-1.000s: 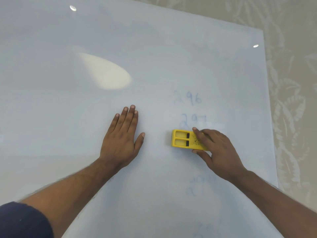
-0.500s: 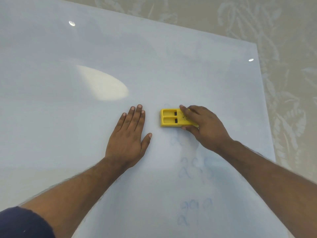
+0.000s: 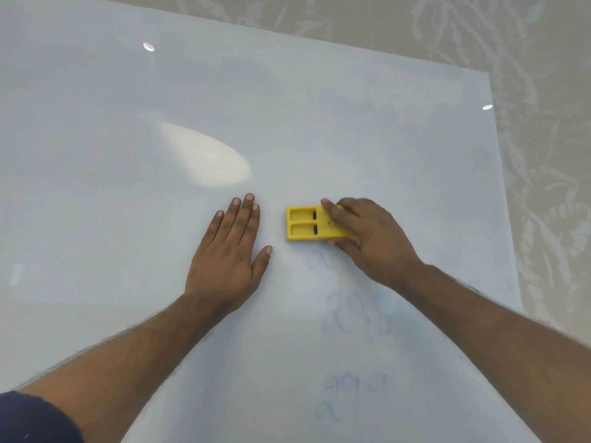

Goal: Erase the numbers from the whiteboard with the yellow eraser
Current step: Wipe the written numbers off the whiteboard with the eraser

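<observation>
Whiteboard (image 3: 128, 251) lies flat on a patterned tabletop (image 3: 550, 155). Right hand (image 3: 371, 238) grasps the yellow eraser (image 3: 307, 223), fingers on top and thumb at its near edge; eraser sits flat on the board near centre. Left hand (image 3: 228, 251) released, palm down, fingers straight, pressing the board just left of the eraser, not touching it. Faint blue numbers (image 3: 355, 314) remain below the eraser, partly smeared.
</observation>
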`<state>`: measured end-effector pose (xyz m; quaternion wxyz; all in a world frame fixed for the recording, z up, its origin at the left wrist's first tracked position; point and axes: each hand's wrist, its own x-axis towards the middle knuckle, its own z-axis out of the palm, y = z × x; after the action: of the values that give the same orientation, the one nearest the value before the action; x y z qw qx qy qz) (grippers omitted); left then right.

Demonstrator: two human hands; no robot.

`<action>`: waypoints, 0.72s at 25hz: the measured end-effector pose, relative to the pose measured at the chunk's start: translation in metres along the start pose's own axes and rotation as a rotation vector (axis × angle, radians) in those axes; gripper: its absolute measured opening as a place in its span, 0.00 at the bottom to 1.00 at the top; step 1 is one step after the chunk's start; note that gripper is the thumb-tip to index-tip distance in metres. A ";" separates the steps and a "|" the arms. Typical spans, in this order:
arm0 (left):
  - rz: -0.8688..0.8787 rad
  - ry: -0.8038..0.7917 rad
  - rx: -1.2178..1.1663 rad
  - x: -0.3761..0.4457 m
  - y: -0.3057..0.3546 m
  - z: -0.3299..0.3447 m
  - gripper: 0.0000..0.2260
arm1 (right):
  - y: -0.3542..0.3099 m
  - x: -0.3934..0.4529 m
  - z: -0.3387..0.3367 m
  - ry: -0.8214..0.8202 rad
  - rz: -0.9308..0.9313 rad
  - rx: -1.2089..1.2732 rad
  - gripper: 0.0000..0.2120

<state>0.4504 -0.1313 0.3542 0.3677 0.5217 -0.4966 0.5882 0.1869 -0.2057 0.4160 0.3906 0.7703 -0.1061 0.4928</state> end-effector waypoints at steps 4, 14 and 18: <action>-0.024 -0.009 -0.009 -0.009 0.007 0.001 0.31 | 0.024 -0.051 -0.012 -0.044 -0.048 -0.040 0.27; -0.023 -0.002 -0.016 -0.029 0.020 0.004 0.30 | 0.005 -0.020 0.005 0.071 0.118 0.006 0.29; -0.002 -0.012 -0.025 -0.041 0.024 0.004 0.30 | -0.011 -0.065 0.008 -0.012 -0.026 0.014 0.27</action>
<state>0.4358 -0.1372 0.3090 0.3715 0.5212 -0.5056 0.5785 0.1663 -0.2188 0.3543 0.3910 0.7770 -0.0952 0.4840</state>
